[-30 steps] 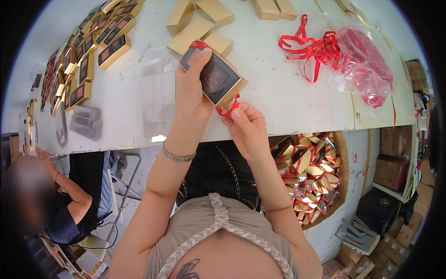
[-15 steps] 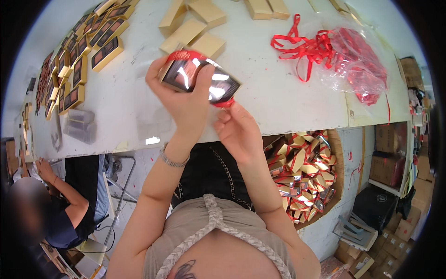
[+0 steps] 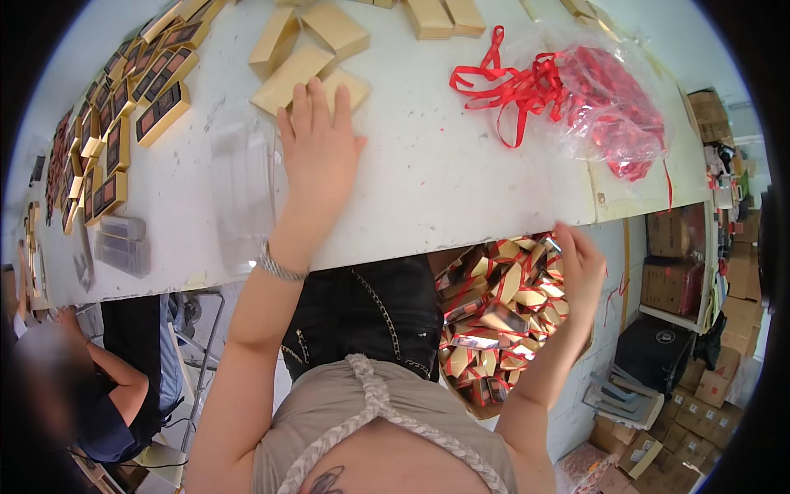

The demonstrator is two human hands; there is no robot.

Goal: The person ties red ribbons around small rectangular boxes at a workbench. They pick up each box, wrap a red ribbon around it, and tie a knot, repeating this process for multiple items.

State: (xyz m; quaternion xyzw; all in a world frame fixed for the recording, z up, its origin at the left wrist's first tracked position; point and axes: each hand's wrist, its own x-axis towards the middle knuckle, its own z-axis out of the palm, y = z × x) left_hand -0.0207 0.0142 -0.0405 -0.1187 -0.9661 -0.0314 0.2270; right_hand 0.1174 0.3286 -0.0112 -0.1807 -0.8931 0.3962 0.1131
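Your white worktable [image 3: 461, 189] carries a clear plastic bag of red ribbon [image 3: 601, 103]. Your left hand [image 3: 317, 156] lies flat, fingers spread, touching gold cardboard boxes [image 3: 300, 70]. Your right hand [image 3: 580, 267], open and empty, hangs over the bin of ribboned gold boxes [image 3: 494, 317].

On the long white worktable [image 3: 428, 189], flat gold cardboard boxes [image 3: 300, 49] lie beyond the left hand [image 3: 317, 156]; rows of open gold boxes [image 3: 107, 140] are ranged to the left, loose red ribbon [image 3: 502, 82] and a clear plastic bag of ribbon [image 3: 613, 107] to the right. Below the table edge, a round bin of ribbon-tied gold boxes [image 3: 494, 313] stands beside the right hand [image 3: 580, 267].
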